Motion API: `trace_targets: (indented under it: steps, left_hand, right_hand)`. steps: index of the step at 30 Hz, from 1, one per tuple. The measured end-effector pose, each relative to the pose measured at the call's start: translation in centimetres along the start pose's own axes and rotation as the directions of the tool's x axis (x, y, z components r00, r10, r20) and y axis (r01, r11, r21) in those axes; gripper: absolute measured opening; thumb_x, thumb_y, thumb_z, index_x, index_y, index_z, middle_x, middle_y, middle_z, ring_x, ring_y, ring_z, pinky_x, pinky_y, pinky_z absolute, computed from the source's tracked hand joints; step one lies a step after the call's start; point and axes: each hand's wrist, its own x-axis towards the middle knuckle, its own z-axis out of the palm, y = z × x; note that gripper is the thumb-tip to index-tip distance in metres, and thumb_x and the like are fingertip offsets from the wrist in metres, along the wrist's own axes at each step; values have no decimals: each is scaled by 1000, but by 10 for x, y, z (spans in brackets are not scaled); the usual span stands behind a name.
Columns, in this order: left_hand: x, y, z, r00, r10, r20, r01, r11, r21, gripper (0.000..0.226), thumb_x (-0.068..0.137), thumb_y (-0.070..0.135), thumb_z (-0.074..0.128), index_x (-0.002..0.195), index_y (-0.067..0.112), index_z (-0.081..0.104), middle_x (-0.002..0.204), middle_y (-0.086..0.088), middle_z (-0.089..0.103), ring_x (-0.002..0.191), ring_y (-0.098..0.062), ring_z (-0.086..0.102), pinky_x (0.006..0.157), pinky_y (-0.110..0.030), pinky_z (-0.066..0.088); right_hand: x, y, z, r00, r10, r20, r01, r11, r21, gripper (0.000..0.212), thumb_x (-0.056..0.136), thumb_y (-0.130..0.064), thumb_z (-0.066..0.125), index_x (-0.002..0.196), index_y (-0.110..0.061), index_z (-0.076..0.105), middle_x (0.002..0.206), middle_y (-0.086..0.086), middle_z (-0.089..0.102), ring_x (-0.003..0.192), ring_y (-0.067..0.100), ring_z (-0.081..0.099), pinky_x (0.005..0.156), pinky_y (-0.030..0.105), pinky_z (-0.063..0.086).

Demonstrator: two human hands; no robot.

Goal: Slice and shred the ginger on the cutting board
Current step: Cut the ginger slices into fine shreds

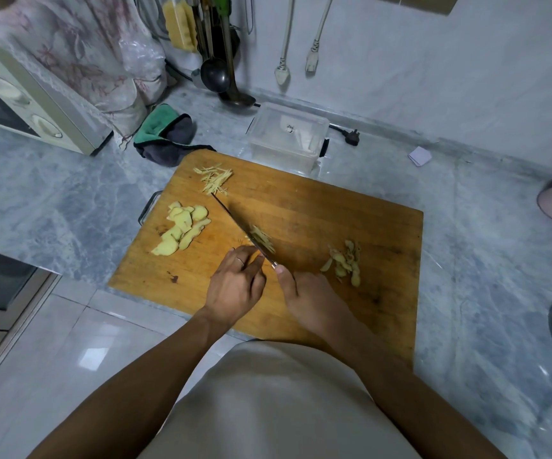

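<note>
Wooden cutting board [317, 207] carries all the ginger, and you are partway through shredding it. Your right hand [314, 303] is clamped on the handle of the knife [235, 221], whose blade runs diagonally toward the board's far-left corner. Your left hand [236, 286] has its fingers curled down on the small stack being cut [263, 238], right against the blade, near the middle of the board. Uncut slices [182, 228] wait by the left edge, finished shreds [213, 178] lie at the far-left corner, and peelings [346, 263] sit toward the right edge, well apart from the rest.

Your main risk is those left fingertips: they are touching the blade's flank, and as the stack shrinks there is less to hold, so a slip could bring the edge onto a finger. Thin wet slices may also slide under pressure, giving uneven shreds. Keep your knuckles forward and the tips tucked
</note>
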Motion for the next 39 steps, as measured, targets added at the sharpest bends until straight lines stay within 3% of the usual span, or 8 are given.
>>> trace_targets:
  steps: [6, 10, 20, 27, 31, 34, 36, 39]
  left_hand:
    - [0, -2, 1, 1000, 0, 3, 0, 1000, 0, 35, 95, 23, 50, 119, 6, 70, 128, -13, 59, 117, -30, 56, 96, -47, 50]
    - [1, -2, 2, 1000, 8, -4, -8, 1000, -8, 34, 95, 22, 51, 118, 6, 70, 127, -13, 59, 117, -29, 56, 97, -47, 50]
    - [2, 0, -1, 999, 20, -35, -19, 1000, 13, 29, 92, 20, 59, 113, 6, 72, 123, -13, 60, 113, -27, 54, 84, -43, 55]
    - [3, 5, -4, 998, 14, -64, -15, 1000, -5, 29, 90, 17, 59, 113, 6, 72, 123, -12, 61, 112, -27, 56, 84, -39, 54]
    - [2, 9, -8, 993, -115, -24, 111, 983, -147, 31, 90, 18, 56, 113, 8, 73, 126, -6, 62, 118, -22, 56, 88, -34, 52]
    - [7, 15, -20, 946, -323, -12, 287, 857, -429, 35, 86, 21, 55, 112, 9, 74, 120, -3, 68, 113, -8, 57, 97, -29, 50]
    - [12, 20, -32, 901, -432, -50, 341, 773, -535, 27, 88, 13, 59, 109, 12, 75, 112, 1, 70, 104, 3, 59, 97, -28, 49]
    - [15, 28, -57, 811, -568, -143, 373, 689, -622, 26, 90, 2, 61, 105, 17, 75, 103, 6, 71, 99, 2, 62, 91, -21, 49]
  right_hand:
    - [1, 1, -4, 1000, 18, 10, -18, 1000, 25, 58, 109, -48, 20, 62, -22, 42, 61, -5, 45, 75, 21, 51, 71, 30, 32]
    - [2, -1, -7, 1000, -2, 10, 2, 999, 41, 58, 110, -44, 23, 61, -19, 43, 59, -5, 45, 64, 16, 47, 70, 31, 32]
    - [9, 2, -3, 999, 9, 30, -11, 998, 57, 59, 109, -48, 25, 58, -22, 42, 59, -4, 45, 71, 21, 48, 72, 31, 32]
    - [9, 3, -12, 998, 5, 56, -9, 998, 68, 64, 109, -48, 22, 58, -16, 45, 57, -2, 47, 68, 21, 50, 72, 33, 33]
    - [11, 5, -23, 988, 109, 105, -125, 981, 149, 67, 104, -61, 21, 62, -18, 49, 61, -1, 52, 58, 12, 51, 65, 32, 38]
    - [8, 11, -37, 981, 144, 130, -174, 947, 269, 69, 100, -69, 23, 63, -18, 50, 55, -3, 51, 43, 8, 47, 55, 30, 38]
    - [5, 13, -47, 992, 72, 106, -97, 962, 256, 66, 102, -65, 23, 65, -16, 48, 53, -3, 44, 39, 6, 40, 51, 27, 36]
    - [5, 14, -59, 998, -59, 11, 59, 998, 36, 60, 105, -56, 28, 62, -17, 42, 54, -2, 38, 44, 9, 35, 52, 28, 30]
